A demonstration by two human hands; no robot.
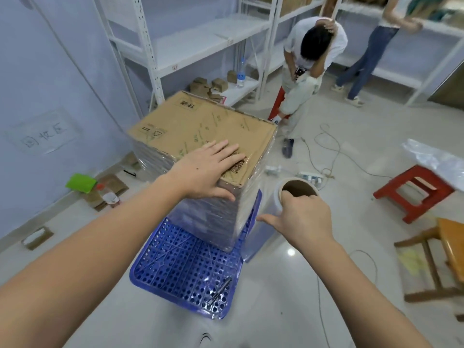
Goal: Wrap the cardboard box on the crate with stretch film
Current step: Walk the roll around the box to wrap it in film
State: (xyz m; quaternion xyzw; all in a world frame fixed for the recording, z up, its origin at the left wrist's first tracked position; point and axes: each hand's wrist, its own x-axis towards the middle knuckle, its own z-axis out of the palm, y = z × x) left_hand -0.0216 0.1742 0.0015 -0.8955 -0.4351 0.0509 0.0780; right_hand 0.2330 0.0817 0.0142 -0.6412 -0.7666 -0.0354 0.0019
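The cardboard box (200,131) stands upright on the far part of the blue perforated crate (185,272), its side walls already sheathed in clear stretch film (213,222) while the top panel is bare. The left hand (206,169) lies flat on the near right corner of the top, fingers straight, steadying it. The right hand (301,217) grips the film roll (291,194) just right of the box, fingers hooked into the open cardboard core.

The box looks stiff and square-edged; it likely bears firm pressing from above. The film is probably thin, clingy and easily torn at the sharp corners, so the roll is best held by its core.

A pen-like tool (219,290) lies on the crate's near part. Open floor lies near; a red stool (414,192) and loose cables (326,151) crowd the right, a wall the left.
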